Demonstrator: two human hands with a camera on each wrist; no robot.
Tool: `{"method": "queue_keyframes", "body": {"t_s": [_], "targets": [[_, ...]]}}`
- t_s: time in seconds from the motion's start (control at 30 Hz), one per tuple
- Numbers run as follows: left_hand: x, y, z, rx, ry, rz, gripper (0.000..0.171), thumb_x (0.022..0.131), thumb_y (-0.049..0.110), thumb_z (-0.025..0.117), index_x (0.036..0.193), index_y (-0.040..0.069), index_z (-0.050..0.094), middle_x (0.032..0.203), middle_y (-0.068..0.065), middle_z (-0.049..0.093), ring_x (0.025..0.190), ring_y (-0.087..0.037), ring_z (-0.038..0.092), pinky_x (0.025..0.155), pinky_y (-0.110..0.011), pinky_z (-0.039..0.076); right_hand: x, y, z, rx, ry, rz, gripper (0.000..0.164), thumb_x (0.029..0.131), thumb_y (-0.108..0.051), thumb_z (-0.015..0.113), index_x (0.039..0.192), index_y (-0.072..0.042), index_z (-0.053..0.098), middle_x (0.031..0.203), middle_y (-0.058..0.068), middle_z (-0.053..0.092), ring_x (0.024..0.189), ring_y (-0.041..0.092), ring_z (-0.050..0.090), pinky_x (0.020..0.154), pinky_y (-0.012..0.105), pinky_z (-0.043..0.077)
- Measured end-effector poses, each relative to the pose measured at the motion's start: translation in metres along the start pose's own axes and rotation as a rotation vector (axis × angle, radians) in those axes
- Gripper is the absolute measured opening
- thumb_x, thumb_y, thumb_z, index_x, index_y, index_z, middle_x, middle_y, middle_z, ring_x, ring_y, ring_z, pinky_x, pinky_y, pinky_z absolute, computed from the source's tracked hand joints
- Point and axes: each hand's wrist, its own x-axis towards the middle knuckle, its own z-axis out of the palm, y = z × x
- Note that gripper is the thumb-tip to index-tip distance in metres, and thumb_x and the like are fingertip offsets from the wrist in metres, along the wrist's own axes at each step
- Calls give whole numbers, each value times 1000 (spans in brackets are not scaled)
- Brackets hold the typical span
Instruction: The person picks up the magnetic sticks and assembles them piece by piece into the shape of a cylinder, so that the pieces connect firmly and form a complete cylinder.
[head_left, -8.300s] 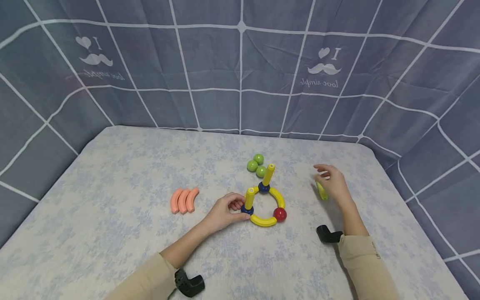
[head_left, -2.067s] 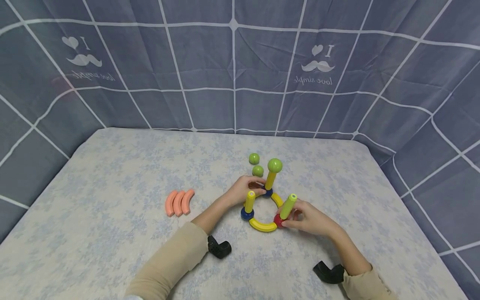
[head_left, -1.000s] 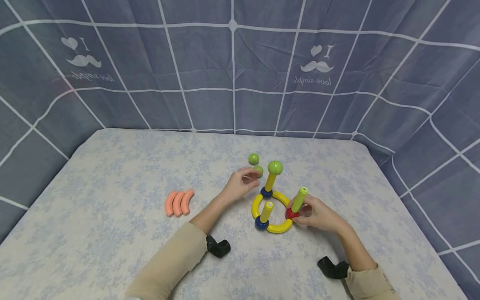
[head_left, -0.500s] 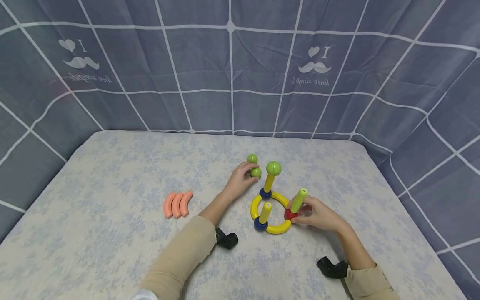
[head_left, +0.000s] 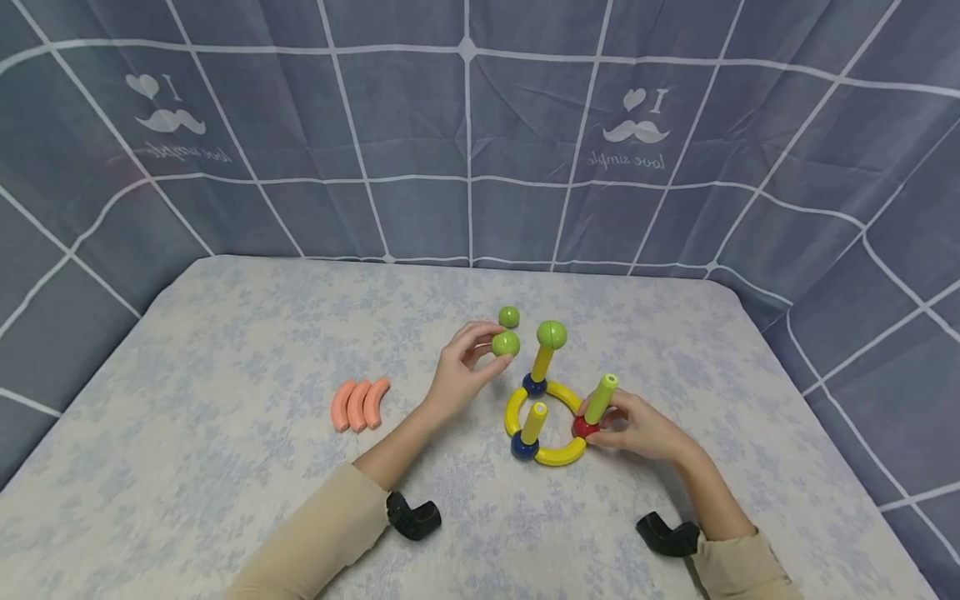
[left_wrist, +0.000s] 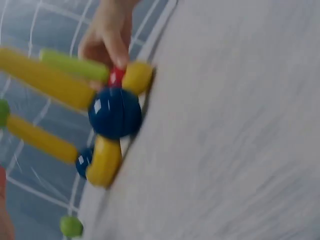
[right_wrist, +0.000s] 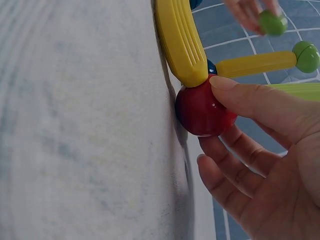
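Observation:
My left hand (head_left: 461, 371) pinches a green ball (head_left: 506, 344) between thumb and fingers, raised left of the ring of toy pieces. Curved yellow rods (head_left: 561, 455) and balls make up that ring on the table. From its two blue balls (head_left: 524, 446) rise yellow sticks (head_left: 534, 423); the far stick carries a green ball (head_left: 552, 335) on top. A light green stick (head_left: 601, 400) stands on the red ball (right_wrist: 206, 109), its top bare. Thumb and fingers of my right hand (head_left: 637, 429) grip that red ball at the ring's right side.
One loose green ball (head_left: 509, 316) lies behind the ring. Several orange-pink curved rods (head_left: 360, 405) lie side by side on the left of the cloth-covered table (head_left: 247, 350). A grey-blue curtain (head_left: 420, 125) with white lines hangs behind. Black wrist devices (head_left: 414, 517) sit below both hands.
Over the last second the left hand has taken a green ball from the table and lifted it. Earlier, the light green stick came onto the red ball and a green ball onto the far stick.

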Motion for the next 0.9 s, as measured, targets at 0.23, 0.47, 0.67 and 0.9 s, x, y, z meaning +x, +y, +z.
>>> {"method": "queue_keyframes", "body": {"t_s": [0.23, 0.47, 0.67, 0.9], "targets": [[-21, 18, 13, -96, -161, 172, 32, 82, -9, 61, 111, -17, 51, 110, -27, 48, 106, -12, 51, 90, -31, 46, 0, 0, 0, -8, 2, -35, 27, 78, -13, 72, 101, -7, 59, 99, 7, 60, 89, 9, 54, 76, 30, 50], [-27, 25, 21, -72, -268, 232, 35, 77, -16, 62, 111, -15, 52, 108, -24, 50, 103, -16, 52, 86, -33, 48, 0, 3, 1, -14, 4, -47, 27, 78, -13, 72, 102, -8, 60, 99, 7, 60, 90, 8, 54, 76, 30, 50], [-27, 26, 22, -29, -299, 237, 39, 77, -16, 62, 114, -13, 52, 110, -23, 49, 101, -21, 54, 87, -34, 48, 0, 3, 0, -9, -2, -36, 27, 79, -15, 72, 102, -9, 60, 100, 6, 60, 90, 10, 54, 77, 31, 49], [-33, 24, 26, 15, -301, 165, 45, 78, -12, 64, 120, -11, 48, 113, -21, 53, 100, -18, 55, 85, -32, 49, -2, 3, 1, -32, 4, -42, 27, 78, -17, 73, 102, -10, 61, 99, 5, 60, 89, 10, 53, 77, 32, 49]]}}
